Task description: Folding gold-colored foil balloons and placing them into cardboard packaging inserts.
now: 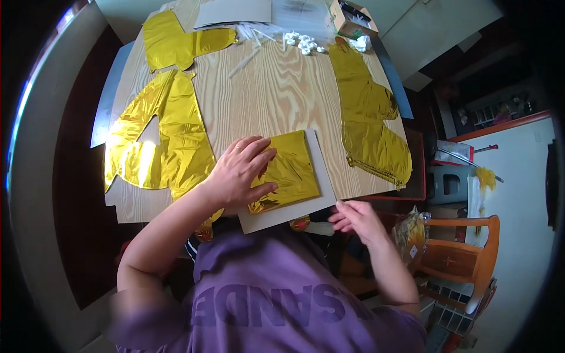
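Folded gold foil sheet [286,172] lying flat on a grey card [297,209] at the near edge of the wooden table [276,94], card corner jutting past the table edge toward the body. Long axis of the foil running from near-left to far-right, tilted a little against the table edge; far end pointing toward the balloon on the right. Card tilted the same way, a bare strip showing along the foil's right side and near end.

Left hand [238,170] spread flat, palm down, fingers splayed across the foil's left half and pressing it onto the card; not gripping, just pinning. Right hand [356,219] at the card's near right corner, fingers curled, fingertips pinching or touching the card edge; exact grip hard to tell.

Just left of the pressing hand, a large gold foil balloon [159,141] laid flat, its lower edge close under the wrist. Farther off at the left corner, another gold balloon [176,41]. On the right, a long gold balloon [371,117] stretching from far edge to near edge, close beside the card but apart from it. At the far end, white straws [250,44], small white bits [303,42], a small cardboard box [353,20] and a grey sheet [235,12]. Off the table to the right, an orange wooden chair [465,253].
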A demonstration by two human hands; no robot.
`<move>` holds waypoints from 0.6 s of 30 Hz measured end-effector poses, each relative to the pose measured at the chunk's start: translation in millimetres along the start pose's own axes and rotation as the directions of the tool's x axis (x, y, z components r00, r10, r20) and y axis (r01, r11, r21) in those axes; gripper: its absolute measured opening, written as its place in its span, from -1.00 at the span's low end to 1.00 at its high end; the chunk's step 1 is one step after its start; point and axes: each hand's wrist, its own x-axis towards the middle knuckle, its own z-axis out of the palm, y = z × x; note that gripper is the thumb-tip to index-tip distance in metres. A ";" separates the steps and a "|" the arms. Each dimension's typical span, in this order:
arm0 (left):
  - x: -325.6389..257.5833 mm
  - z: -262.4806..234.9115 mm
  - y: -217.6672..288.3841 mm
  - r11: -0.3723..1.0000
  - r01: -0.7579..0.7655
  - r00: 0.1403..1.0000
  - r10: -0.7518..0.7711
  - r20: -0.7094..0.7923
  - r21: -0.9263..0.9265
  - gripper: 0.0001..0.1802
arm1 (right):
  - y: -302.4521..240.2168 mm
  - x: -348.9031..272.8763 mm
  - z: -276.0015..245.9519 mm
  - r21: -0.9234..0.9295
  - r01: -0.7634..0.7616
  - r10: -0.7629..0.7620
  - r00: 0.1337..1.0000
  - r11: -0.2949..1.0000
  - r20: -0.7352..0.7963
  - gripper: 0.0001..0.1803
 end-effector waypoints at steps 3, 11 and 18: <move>0.3 -0.6 -1.4 1.000 -0.020 1.000 0.020 -0.005 0.005 -0.22 | 12.8 4.0 24.1 0.435 -0.044 0.007 0.996 0.899 0.087 -0.59; 5.0 -2.1 -3.2 0.999 -0.033 0.999 0.033 0.025 0.000 -0.25 | -2.9 -3.1 41.1 0.264 0.318 -0.242 0.928 0.911 -0.283 -0.72; 2.4 -3.6 -10.4 0.996 -0.072 0.996 0.075 0.044 -0.059 -0.18 | -0.5 -2.2 -0.3 0.254 0.335 -0.225 0.897 0.907 -0.381 -0.74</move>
